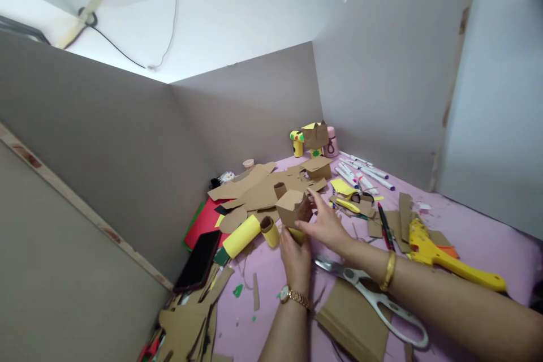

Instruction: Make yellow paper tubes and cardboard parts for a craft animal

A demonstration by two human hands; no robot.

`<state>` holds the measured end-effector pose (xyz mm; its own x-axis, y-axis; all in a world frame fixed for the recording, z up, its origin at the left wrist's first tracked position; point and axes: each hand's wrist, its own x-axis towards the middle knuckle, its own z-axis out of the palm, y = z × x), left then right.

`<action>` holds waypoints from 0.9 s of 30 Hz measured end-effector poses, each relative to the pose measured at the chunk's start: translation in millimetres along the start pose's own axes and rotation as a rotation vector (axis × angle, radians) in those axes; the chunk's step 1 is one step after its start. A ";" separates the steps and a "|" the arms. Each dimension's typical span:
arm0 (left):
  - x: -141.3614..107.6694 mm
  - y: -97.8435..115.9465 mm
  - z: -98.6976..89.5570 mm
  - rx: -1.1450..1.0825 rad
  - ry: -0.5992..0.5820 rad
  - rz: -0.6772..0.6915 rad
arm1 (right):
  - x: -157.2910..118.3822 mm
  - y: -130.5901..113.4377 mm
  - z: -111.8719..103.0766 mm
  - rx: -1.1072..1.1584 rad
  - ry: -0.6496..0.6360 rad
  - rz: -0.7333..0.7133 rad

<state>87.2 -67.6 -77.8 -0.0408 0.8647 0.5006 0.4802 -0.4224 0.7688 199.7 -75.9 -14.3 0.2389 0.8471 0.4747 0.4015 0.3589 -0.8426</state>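
My right hand (326, 226) grips the side of a small brown cardboard box (288, 214), thumb in front and fingers behind. Below the box, my left hand (296, 257) is closed around a yellow tube (297, 235), mostly hidden by the fingers. The box sits at the tube's top; whether they are joined I cannot tell. Just left of my hands stands a short yellow-wrapped cardboard tube (270, 232), with a longer yellow roll (241, 236) lying beside it. White-handled scissors (369, 288) lie under my right forearm.
A yellow glue gun (449, 263) and a black-and-red pen (386, 226) lie to the right. White markers (360, 175) and yellow paper-covered figures (298, 144) are at the back. Flat cardboard (258, 189) spreads behind my hands; a phone (198, 260) lies left. Grey panels (250, 107) enclose the table.
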 end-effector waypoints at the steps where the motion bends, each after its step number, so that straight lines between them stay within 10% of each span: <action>1: 0.0 0.0 -0.2 0.002 0.003 -0.007 | 5.2 1.7 -1.1 -0.005 0.034 -0.003; 11: 3.5 0.2 -0.9 -0.010 -0.013 -0.051 | 30.3 65.3 -25.8 -0.203 0.046 0.023; 17: 5.4 -0.9 0.0 -0.016 -0.037 -0.056 | 10.2 43.4 -30.8 -0.308 0.031 -0.128; 27: 1.7 -8.2 2.0 -0.037 -0.047 -0.014 | -6.8 16.5 7.0 -0.369 -0.502 -0.390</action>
<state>84.9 -62.1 -84.0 -0.0058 0.8820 0.4712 0.4470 -0.4192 0.7902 198.5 -73.0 -33.1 -0.3805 0.7940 0.4741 0.6675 0.5906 -0.4535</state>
